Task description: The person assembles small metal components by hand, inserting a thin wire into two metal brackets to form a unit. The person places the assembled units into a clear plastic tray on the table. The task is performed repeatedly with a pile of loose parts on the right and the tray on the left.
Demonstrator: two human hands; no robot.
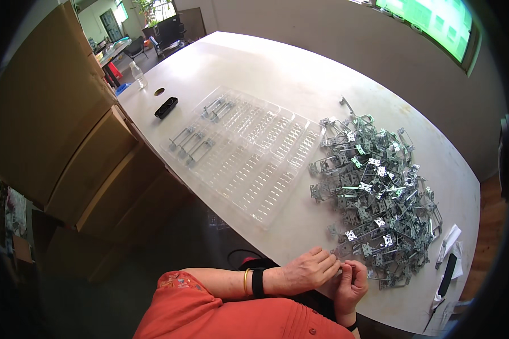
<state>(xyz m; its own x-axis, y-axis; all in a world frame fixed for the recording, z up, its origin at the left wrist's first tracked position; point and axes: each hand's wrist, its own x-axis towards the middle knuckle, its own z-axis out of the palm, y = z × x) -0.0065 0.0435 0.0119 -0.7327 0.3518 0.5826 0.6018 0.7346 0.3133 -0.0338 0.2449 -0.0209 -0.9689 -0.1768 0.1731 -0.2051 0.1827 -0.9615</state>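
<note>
At the near edge of the table, my left hand (308,271) and my right hand (350,287) meet fingertip to fingertip. Both are closed in a pinch, and whatever lies between the fingers is too small and hidden to make out. Just beyond them spreads a large heap of silvery metal brackets (373,186), tangled together, with its near edge close to my fingers. Left of the heap lies a clear plastic blister tray (254,217) with rows of moulded slots. Several metal brackets (192,144) sit in the slots at its far left end.
A black oblong object (166,107) and a clear bottle (137,75) stand by the table's left edge. Stacked cardboard boxes (56,113) rise along that side. A black-handled tool (448,275) lies on white wrapping (457,257) at the right edge.
</note>
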